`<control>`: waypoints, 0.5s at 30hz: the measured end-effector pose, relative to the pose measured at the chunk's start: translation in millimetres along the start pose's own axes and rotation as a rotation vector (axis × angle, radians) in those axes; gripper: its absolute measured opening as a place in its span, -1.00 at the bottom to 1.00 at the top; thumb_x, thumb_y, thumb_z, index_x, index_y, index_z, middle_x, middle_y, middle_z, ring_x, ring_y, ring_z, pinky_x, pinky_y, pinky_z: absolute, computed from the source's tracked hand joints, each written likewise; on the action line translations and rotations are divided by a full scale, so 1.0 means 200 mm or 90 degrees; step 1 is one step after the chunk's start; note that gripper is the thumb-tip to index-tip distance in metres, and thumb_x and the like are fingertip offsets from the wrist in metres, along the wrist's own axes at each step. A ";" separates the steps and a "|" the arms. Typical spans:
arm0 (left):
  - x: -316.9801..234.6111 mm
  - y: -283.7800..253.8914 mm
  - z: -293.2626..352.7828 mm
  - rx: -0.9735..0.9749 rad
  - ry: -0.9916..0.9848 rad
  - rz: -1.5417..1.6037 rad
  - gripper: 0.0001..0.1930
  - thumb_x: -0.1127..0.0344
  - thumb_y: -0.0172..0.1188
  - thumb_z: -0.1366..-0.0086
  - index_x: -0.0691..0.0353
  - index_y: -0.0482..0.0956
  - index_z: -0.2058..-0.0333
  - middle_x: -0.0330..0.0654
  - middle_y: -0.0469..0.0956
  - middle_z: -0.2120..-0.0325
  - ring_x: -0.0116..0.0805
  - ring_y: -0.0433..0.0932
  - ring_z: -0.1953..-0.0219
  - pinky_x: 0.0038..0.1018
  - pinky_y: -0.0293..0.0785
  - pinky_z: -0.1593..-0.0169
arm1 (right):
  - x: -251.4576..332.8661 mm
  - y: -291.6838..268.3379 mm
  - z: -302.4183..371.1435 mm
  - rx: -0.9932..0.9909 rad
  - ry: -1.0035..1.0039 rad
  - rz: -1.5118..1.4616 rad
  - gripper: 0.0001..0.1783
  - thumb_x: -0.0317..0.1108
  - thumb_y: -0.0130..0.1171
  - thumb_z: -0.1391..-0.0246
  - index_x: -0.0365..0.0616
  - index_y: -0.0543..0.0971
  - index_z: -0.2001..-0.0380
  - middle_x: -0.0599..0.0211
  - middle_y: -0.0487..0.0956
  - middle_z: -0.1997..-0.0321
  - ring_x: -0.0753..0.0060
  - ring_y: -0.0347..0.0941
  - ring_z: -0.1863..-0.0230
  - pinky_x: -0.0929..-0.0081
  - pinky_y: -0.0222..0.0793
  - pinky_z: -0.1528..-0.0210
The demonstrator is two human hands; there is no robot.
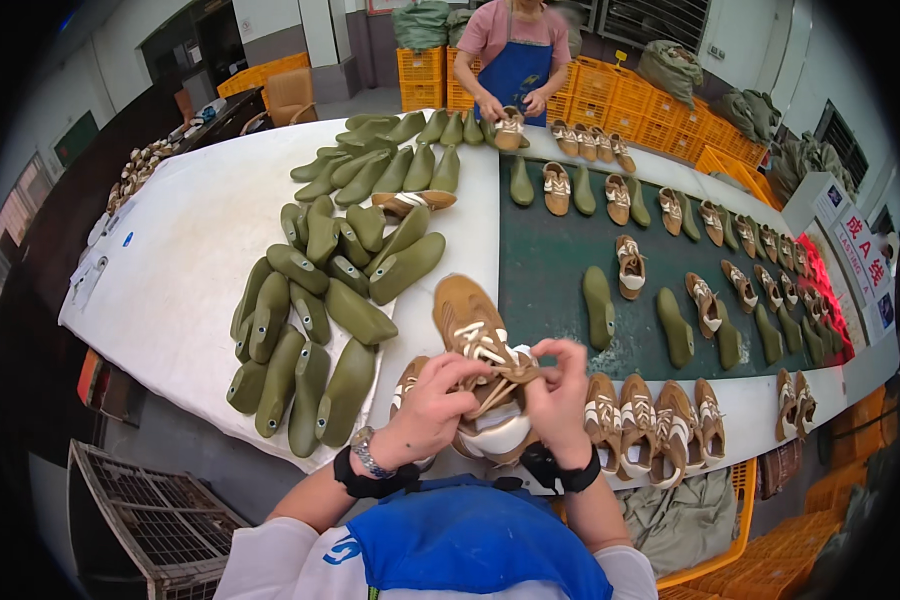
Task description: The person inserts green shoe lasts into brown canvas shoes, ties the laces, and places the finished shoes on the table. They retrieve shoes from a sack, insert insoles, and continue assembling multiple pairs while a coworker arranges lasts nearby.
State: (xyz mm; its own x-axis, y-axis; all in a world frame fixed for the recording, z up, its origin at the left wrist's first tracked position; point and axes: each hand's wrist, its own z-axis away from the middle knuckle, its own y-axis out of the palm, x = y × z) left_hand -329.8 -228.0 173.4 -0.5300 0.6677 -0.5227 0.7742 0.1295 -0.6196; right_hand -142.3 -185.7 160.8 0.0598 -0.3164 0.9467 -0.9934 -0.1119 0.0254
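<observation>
A brown sneaker (465, 305) with white stripes lies before me on the table's near edge, toe pointing away. My left hand (428, 408) is closed, its fingers pinching the shoelace (502, 388) above the shoe's opening. From the other side my right hand (558, 392) pinches the lace too, near the tongue. Part of a second brown shoe (407, 378) shows beside my left hand, mostly hidden. Several similar shoes (638, 425) stand in a row right of my right hand.
Green shoe lasts (345, 390) are heaped on the white tabletop (185, 250) to my left. Lasts and shoes sit in rows on a green conveyor belt (550, 255) at right. Across the table a person (520, 60) in a blue apron handles a shoe. A yellow crate (745, 500) stands below right.
</observation>
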 end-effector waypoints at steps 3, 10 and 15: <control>0.02 -0.01 0.04 0.001 -0.049 0.122 -0.83 0.68 0.03 0.06 0.29 0.51 0.50 -0.05 0.43 0.07 -0.03 0.36 0.01 -0.26 0.31 -0.06 | -0.01 -0.03 -0.03 0.038 0.032 -0.027 -0.59 -0.74 -0.06 0.06 -0.21 0.21 0.12 0.23 0.43 0.17 0.51 0.54 0.32 0.67 0.44 0.36; 0.16 0.06 0.01 -0.188 -0.173 -0.056 -0.86 0.63 0.05 0.04 0.36 0.50 0.45 0.03 0.46 0.10 0.01 0.45 0.11 -0.27 0.39 0.02 | 0.11 -0.02 0.03 0.305 -0.163 0.375 -0.60 -0.20 0.24 0.03 -0.10 0.49 0.10 0.18 0.46 0.11 0.16 0.50 0.21 0.37 0.46 0.22; 0.20 0.15 -0.09 -0.132 -0.177 -0.050 -0.81 0.58 0.08 -0.02 0.35 0.51 0.32 0.06 0.43 0.06 0.06 0.42 0.04 -0.23 0.36 -0.06 | 0.10 -0.01 -0.03 0.487 -0.114 0.519 -0.68 -0.17 0.23 0.03 -0.09 0.50 0.24 0.21 0.47 0.26 0.06 0.50 0.31 0.25 0.46 0.28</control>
State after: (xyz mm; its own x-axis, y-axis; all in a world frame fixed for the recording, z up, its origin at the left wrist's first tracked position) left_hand -321.3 -184.4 144.0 -0.6422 0.4287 -0.6355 0.7663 0.3380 -0.5464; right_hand -139.8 -186.6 180.7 -0.5041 -0.6816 0.5304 -0.4260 -0.3380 -0.8392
